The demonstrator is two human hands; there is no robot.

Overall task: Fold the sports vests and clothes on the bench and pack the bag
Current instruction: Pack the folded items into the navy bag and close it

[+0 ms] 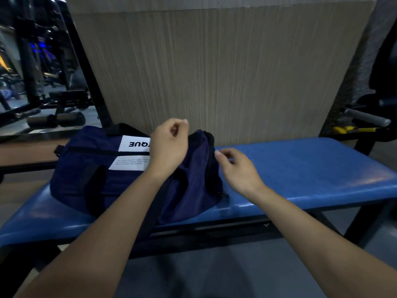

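No loose clothes show on the bench [300, 168]; the bag [96, 173] looks packed. Your left hand [169, 145] is curled, holding nothing visible; your right hand [238, 166] hangs relaxed beside the bag's end.

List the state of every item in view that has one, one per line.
bag: lies on the bench, no opening visible.
bench: bare blue seat right of the bag.
left hand: above the bag, fingers curled, nothing visible in it.
right hand: loosely curled at the bag's right end.

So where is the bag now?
In the head view the bag lies on the left part of the blue bench, before the wooden panel, under both hands.
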